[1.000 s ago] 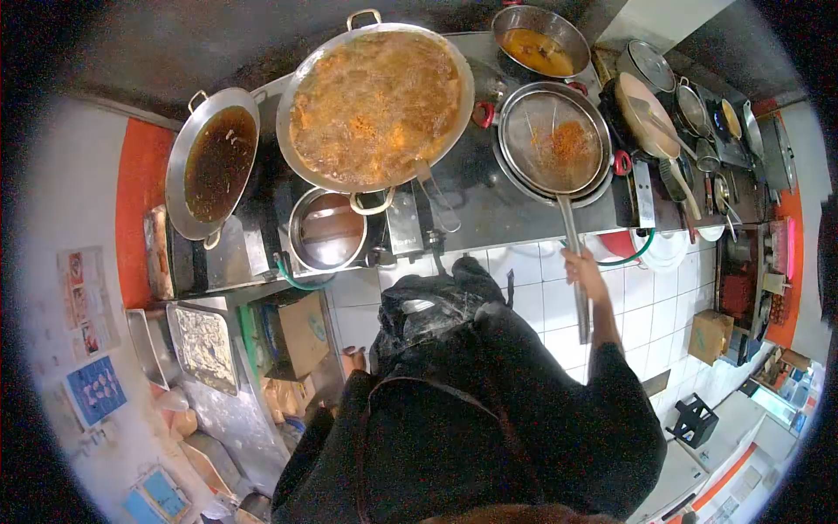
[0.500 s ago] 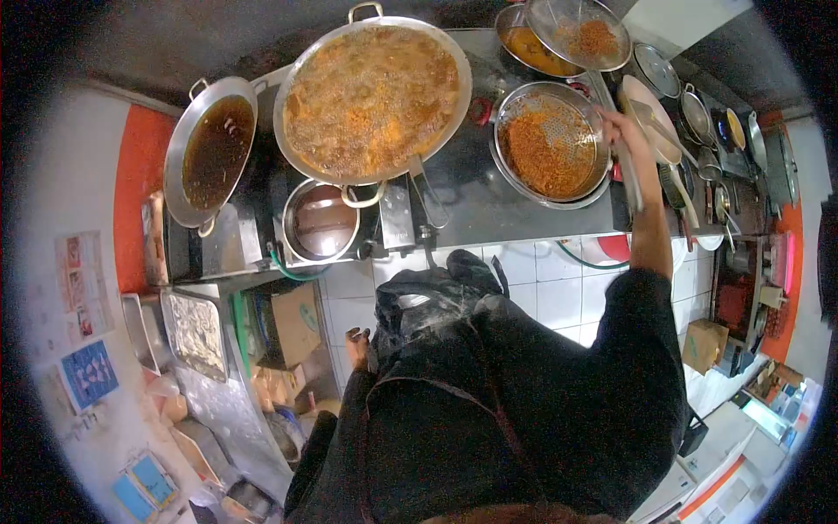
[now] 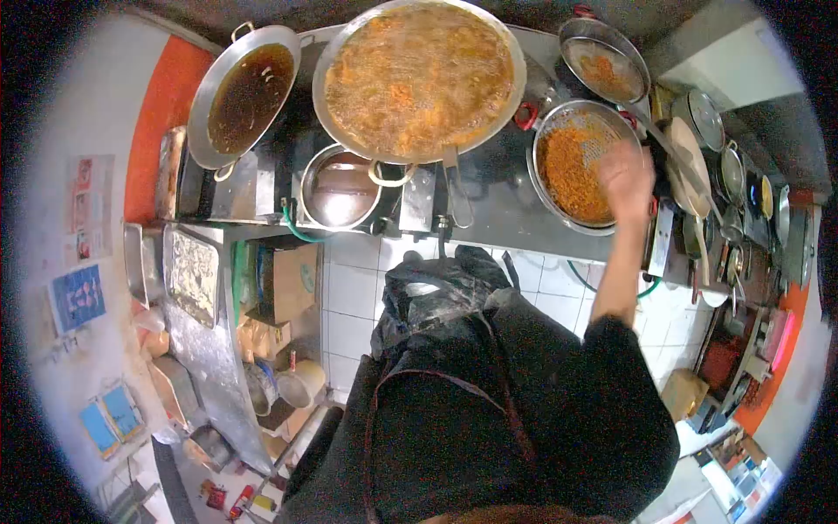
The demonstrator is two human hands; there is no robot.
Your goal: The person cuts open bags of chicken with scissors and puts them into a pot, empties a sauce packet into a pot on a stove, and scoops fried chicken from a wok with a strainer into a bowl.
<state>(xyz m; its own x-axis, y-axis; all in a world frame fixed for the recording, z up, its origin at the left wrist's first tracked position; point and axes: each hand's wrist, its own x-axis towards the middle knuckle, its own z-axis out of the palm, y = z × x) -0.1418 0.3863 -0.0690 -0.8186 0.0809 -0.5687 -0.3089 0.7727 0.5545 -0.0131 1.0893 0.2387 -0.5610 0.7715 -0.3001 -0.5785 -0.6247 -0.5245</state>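
My right hand (image 3: 625, 182), smeared by motion, is over the right side of a perforated metal pan (image 3: 642, 140). Its fingers cannot be made out. Orange-brown fried crumbs (image 3: 569, 173) fill much of this pan. Behind it, a round strainer (image 3: 624, 85) with a few crumbs covers a bowl. A long metal handle (image 3: 685, 170) slants over a pale round board to the right of my hand. My left hand is out of sight beside the dark clothing.
A large wok (image 3: 320, 103) of bubbling oil with orange bits stands mid-counter. Left of it are a pan of dark liquid (image 3: 249, 100) and a pot (image 3: 307, 196) of brown liquid. A wire-handled skimmer (image 3: 461, 201) hangs at the wok's front rim. Several pans line the right side.
The strainer has shifted over the bowl, hiding its orange liquid. My right hand has left the metal handle and moved over the crumbs. My left hand has gone out of sight. The view has shifted.
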